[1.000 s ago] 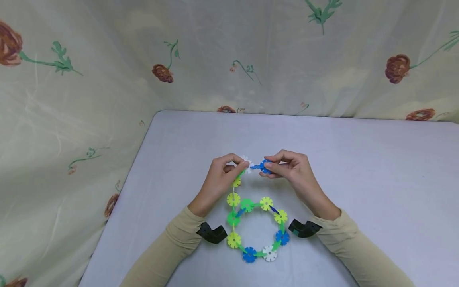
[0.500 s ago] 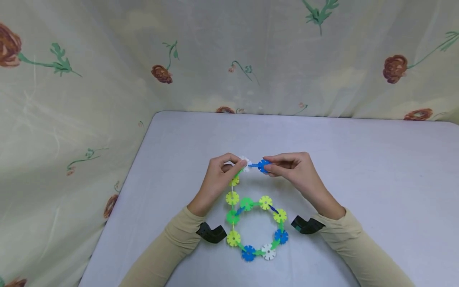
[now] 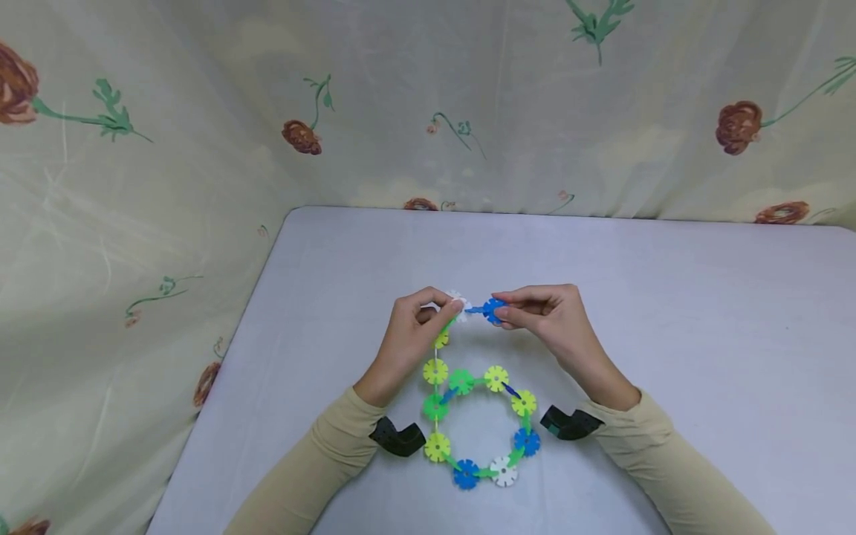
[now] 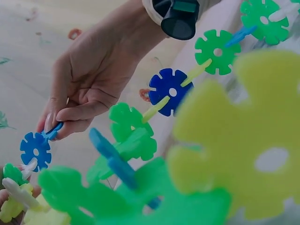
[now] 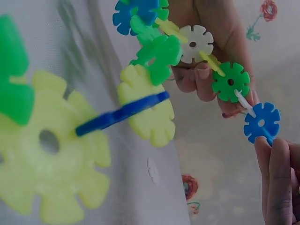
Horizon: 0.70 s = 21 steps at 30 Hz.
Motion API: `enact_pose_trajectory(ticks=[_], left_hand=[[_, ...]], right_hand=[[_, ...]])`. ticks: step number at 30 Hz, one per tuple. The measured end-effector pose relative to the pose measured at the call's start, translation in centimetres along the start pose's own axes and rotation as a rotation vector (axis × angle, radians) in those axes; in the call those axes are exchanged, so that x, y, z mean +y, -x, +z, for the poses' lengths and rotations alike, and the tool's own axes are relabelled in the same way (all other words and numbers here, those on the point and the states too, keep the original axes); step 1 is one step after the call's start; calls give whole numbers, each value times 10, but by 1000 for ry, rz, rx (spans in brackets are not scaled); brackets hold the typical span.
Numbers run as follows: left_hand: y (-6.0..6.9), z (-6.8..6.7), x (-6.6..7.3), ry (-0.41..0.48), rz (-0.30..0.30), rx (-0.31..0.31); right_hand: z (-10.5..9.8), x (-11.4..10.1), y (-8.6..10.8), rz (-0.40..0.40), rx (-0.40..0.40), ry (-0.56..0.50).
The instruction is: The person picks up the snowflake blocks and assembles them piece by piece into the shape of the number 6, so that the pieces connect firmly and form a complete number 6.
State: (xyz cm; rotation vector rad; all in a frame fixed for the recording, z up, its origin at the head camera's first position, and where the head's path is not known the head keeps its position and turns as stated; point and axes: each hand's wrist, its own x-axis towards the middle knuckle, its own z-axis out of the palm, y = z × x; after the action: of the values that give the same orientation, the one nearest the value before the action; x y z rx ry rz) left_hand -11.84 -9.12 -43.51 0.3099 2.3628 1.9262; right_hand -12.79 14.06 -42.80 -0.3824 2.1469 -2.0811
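In the head view my left hand (image 3: 411, 327) pinches a white notched disc (image 3: 460, 306) at the upper end of a chain of plastic snowflake discs. My right hand (image 3: 551, 319) pinches a blue snowflake disc (image 3: 493, 310) between thumb and fingers. Between the two hands, an edge-on blue piece (image 3: 475, 309) spans from the white disc to the blue one. Yellow discs (image 3: 435, 371) run down from the left hand to a ring of green, yellow, blue and white discs (image 3: 504, 472). In the right wrist view, the right hand's fingers (image 5: 280, 183) grip below a blue disc (image 5: 261, 123).
The ring and lower chain lie on the white-covered table (image 3: 635, 297), between the forearms. Black wrist cameras (image 3: 397, 437) sit close beside the ring on both sides. A flower-patterned curtain (image 3: 374, 96) stands behind the table and along its left.
The right hand has shifted slightly, and its fingers below the blue disc have drawn in closer together. The left hand keeps its pinch on the white disc. The ring stays in place.
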Motion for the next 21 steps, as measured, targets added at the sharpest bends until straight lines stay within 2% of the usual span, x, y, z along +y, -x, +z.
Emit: enact_pose_trajectory(ticks=[8, 16, 21], left_hand=[[2, 1, 0, -19, 28, 0], [2, 1, 5, -39, 58, 14], [2, 3, 6, -30, 46, 14]], right_hand=[[3, -1, 1, -12, 21, 20], [-5, -4, 1, -61, -2, 193], [-8, -5, 1, -86, -28, 197]])
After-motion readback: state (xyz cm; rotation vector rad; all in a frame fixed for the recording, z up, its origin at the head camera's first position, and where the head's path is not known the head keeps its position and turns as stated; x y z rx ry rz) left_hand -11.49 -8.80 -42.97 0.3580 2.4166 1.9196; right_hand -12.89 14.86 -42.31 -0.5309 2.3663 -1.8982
